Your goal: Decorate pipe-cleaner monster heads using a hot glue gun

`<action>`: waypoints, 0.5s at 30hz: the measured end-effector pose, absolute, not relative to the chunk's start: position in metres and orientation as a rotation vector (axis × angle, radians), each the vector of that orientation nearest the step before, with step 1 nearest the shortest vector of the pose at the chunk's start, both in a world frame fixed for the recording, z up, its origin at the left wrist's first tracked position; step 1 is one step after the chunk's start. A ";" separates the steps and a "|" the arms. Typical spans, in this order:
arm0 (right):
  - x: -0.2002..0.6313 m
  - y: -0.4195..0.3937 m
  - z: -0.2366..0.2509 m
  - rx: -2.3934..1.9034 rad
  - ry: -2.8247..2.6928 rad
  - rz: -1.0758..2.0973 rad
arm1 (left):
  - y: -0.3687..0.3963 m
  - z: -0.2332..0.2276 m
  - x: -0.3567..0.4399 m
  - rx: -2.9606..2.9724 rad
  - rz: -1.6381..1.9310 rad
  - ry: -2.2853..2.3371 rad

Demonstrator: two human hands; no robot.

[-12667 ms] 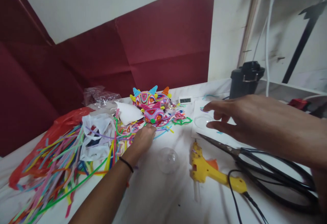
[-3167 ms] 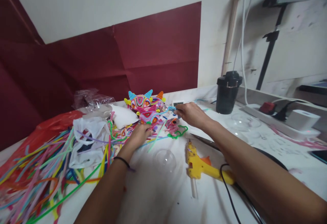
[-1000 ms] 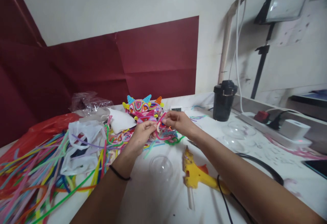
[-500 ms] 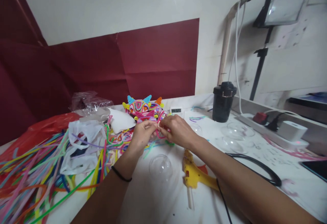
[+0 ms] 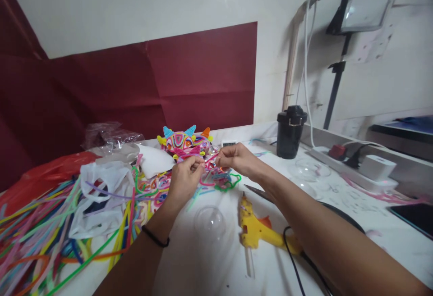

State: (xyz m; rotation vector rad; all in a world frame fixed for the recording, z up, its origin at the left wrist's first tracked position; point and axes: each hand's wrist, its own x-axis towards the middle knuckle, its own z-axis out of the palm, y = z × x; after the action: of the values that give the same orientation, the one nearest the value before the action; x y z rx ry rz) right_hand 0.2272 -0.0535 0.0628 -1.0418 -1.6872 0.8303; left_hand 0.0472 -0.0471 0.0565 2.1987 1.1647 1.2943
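My left hand (image 5: 184, 181) and my right hand (image 5: 235, 158) are raised above the white table (image 5: 209, 269), and both pinch a pink pipe cleaner (image 5: 210, 157) stretched between them. Below them lie loose bent pipe cleaners, among them a green loop (image 5: 230, 184). Just behind stand colourful horned figures (image 5: 184, 142) made of coiled pipe cleaners. A black band circles my left wrist.
A big heap of coloured pipe cleaners (image 5: 43, 237) with white and red plastic bags fills the left. A clear half-sphere (image 5: 209, 222), a yellow glue gun (image 5: 259, 233), scissors and black cable lie in front. A black cup (image 5: 291, 131) and power strip stand at the right.
Over the last second my two hands drew slightly apart with the pink pipe cleaner between them. Before that, my right hand came from the table's right side to the pile.
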 end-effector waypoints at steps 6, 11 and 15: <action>0.227 -0.061 0.070 -1.026 -1.541 0.998 | -0.044 0.056 0.044 2.214 1.335 1.225; 0.228 -0.066 0.077 -1.014 -1.504 1.047 | -0.042 0.058 0.041 2.179 1.363 1.281; 0.227 -0.067 0.078 -1.018 -1.514 1.042 | -0.042 0.059 0.040 2.274 1.369 1.332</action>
State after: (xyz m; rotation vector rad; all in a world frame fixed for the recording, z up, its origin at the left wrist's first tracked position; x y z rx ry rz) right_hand 0.2275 -0.0674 0.0777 -1.0185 -1.5144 1.0418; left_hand 0.0404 -0.0421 0.0587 2.2739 1.3322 1.3685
